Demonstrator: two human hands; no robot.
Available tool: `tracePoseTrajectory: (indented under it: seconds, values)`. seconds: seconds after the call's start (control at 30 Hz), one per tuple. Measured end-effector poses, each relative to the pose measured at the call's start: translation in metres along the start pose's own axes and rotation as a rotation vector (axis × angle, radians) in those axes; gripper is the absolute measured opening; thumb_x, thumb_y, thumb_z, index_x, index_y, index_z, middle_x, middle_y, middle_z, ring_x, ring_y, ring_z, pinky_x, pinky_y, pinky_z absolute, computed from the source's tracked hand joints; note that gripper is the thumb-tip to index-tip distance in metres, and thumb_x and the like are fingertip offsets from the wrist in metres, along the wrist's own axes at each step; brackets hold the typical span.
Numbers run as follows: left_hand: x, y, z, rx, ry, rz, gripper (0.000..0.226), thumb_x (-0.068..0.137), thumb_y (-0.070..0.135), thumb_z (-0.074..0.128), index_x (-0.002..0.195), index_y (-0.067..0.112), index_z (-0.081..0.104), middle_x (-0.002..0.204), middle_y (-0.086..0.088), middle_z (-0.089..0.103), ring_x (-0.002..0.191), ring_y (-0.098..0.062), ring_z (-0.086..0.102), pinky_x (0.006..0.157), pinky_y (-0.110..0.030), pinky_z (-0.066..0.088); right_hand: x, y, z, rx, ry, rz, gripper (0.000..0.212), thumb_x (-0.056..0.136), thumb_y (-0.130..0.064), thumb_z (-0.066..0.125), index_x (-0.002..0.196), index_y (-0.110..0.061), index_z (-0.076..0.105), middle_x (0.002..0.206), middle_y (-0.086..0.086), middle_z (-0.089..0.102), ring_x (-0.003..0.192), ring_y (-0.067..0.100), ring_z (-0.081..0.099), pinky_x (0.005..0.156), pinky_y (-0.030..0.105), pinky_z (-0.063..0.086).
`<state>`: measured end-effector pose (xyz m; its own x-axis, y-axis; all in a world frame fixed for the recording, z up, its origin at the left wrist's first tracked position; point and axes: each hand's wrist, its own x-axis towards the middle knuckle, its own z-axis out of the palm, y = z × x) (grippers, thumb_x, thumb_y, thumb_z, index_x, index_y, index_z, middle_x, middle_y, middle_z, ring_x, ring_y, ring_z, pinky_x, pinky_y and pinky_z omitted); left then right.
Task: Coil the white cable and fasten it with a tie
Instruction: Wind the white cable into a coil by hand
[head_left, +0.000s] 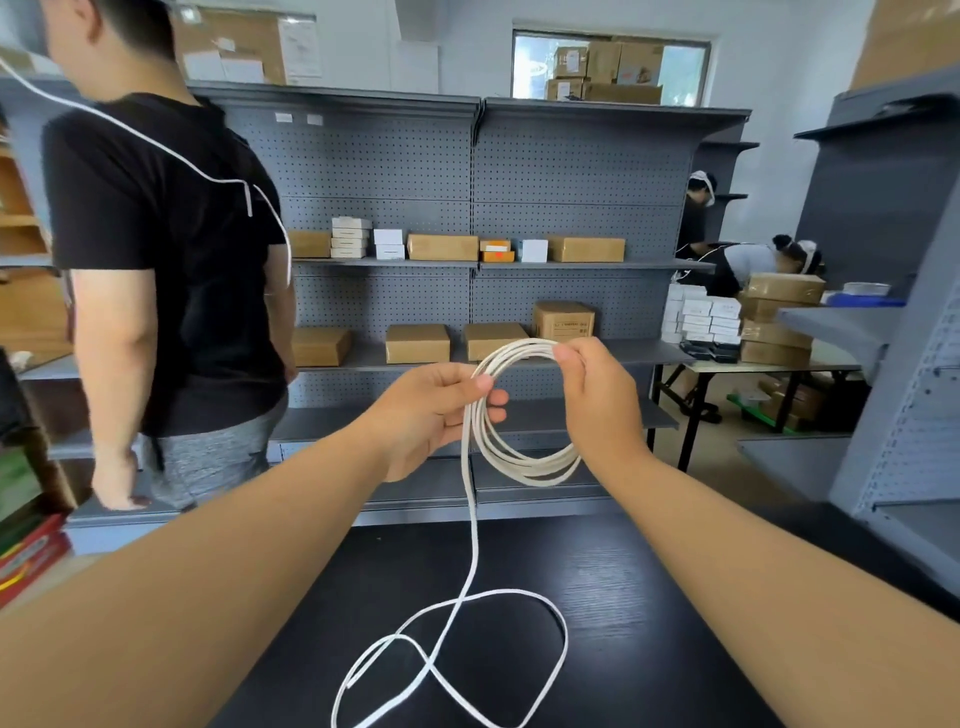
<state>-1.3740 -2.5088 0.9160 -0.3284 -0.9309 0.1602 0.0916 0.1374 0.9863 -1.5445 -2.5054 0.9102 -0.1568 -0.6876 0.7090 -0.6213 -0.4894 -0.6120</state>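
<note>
A white cable (524, 462) is wound into several round loops held up in the air above a black table (613, 597). My left hand (436, 410) grips the left side of the coil between thumb and fingers. My right hand (592, 384) pinches the top of the coil. A loose tail of the cable drops from my left hand and lies in slack curves on the table near the front edge. No tie is in view.
A person in a black shirt (156, 260) stands close on the left with their back turned. Grey pegboard shelving (478, 176) with cardboard boxes fills the back. Two more people work at a folding table (753, 364) on the right.
</note>
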Motion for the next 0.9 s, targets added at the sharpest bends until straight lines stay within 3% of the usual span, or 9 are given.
tracePoseTrajectory:
  seconds: [0.17,0.27,0.37,0.43,0.53,0.67,0.77,0.83,0.9]
  values:
    - [0.007,0.001,0.007,0.153,0.109,0.03,0.017,0.089,0.012,0.059,0.099,-0.001,0.064,0.091,-0.014,0.07,0.086,-0.023,0.065,0.09,-0.036,0.054,0.0,0.009,-0.01,-0.035,-0.005,-0.047,0.025,0.098,-0.021,0.041,0.102,-0.005,0.06,0.083,-0.006,0.051,0.079,0.014,0.046,0.062,0.017,0.025]
    - [0.011,-0.006,0.021,0.271,0.233,0.119,0.018,0.091,0.021,0.058,0.096,0.005,0.064,0.097,-0.016,0.069,0.088,-0.028,0.065,0.094,-0.047,0.05,0.0,0.013,-0.011,0.004,0.047,-0.026,0.025,0.098,-0.021,0.042,0.102,-0.005,0.06,0.087,-0.004,0.053,0.082,0.014,0.048,0.065,0.016,0.026]
    - [0.012,-0.018,0.042,0.278,0.314,0.212,0.013,0.096,0.03,0.046,0.09,0.023,0.055,0.095,0.0,0.071,0.093,-0.019,0.068,0.091,-0.043,0.051,-0.002,0.013,-0.009,0.053,0.1,0.024,0.025,0.098,-0.021,0.041,0.1,-0.005,0.06,0.086,-0.003,0.054,0.081,0.016,0.048,0.064,0.017,0.026]
    - [0.013,-0.023,0.055,0.239,0.343,0.246,0.013,0.098,0.032,0.04,0.091,0.026,0.048,0.089,0.005,0.07,0.084,-0.014,0.069,0.083,-0.037,0.051,-0.003,0.014,-0.01,0.086,0.119,0.053,0.024,0.098,-0.021,0.041,0.099,-0.006,0.06,0.085,-0.003,0.054,0.08,0.016,0.048,0.064,0.018,0.027]
    - [0.012,-0.028,0.069,0.176,0.36,0.257,0.016,0.099,0.032,0.036,0.09,0.024,0.045,0.074,0.002,0.065,0.058,-0.012,0.062,0.064,-0.032,0.05,-0.004,0.018,-0.014,0.137,0.143,0.085,0.023,0.098,-0.02,0.04,0.098,-0.006,0.059,0.082,-0.006,0.053,0.08,0.015,0.048,0.064,0.018,0.027]
    - [0.014,-0.032,0.077,0.237,0.35,0.269,0.034,0.1,0.032,0.033,0.087,0.009,0.053,0.057,0.003,0.046,0.042,-0.005,0.044,0.065,-0.041,0.048,-0.007,0.03,-0.017,0.162,0.123,0.145,0.026,0.099,-0.023,0.038,0.099,-0.007,0.059,0.083,-0.003,0.054,0.079,0.016,0.048,0.064,0.02,0.028]
    - [0.019,-0.035,0.08,0.236,0.363,0.262,0.037,0.1,0.031,0.031,0.097,0.004,0.056,0.056,0.003,0.036,0.045,-0.01,0.035,0.056,-0.035,0.039,-0.007,0.042,-0.018,0.188,0.044,0.176,0.023,0.099,-0.028,0.036,0.095,-0.018,0.056,0.069,-0.004,0.052,0.07,0.022,0.053,0.063,0.026,0.041]
    - [0.021,-0.035,0.08,0.257,0.382,0.26,0.035,0.1,0.031,0.032,0.099,0.007,0.056,0.057,0.004,0.035,0.048,-0.013,0.034,0.056,-0.035,0.036,-0.005,0.046,-0.021,0.191,-0.032,0.176,0.022,0.099,-0.03,0.034,0.092,-0.02,0.052,0.063,-0.002,0.049,0.061,0.022,0.056,0.053,0.015,0.043]
    - [0.023,-0.034,0.077,0.369,0.414,0.273,0.034,0.1,0.034,0.031,0.097,0.012,0.057,0.059,0.007,0.04,0.052,-0.015,0.04,0.059,-0.033,0.038,-0.003,0.047,-0.025,0.185,-0.117,0.147,0.02,0.099,-0.031,0.034,0.094,-0.021,0.051,0.068,-0.004,0.052,0.062,0.015,0.059,0.059,0.013,0.044]
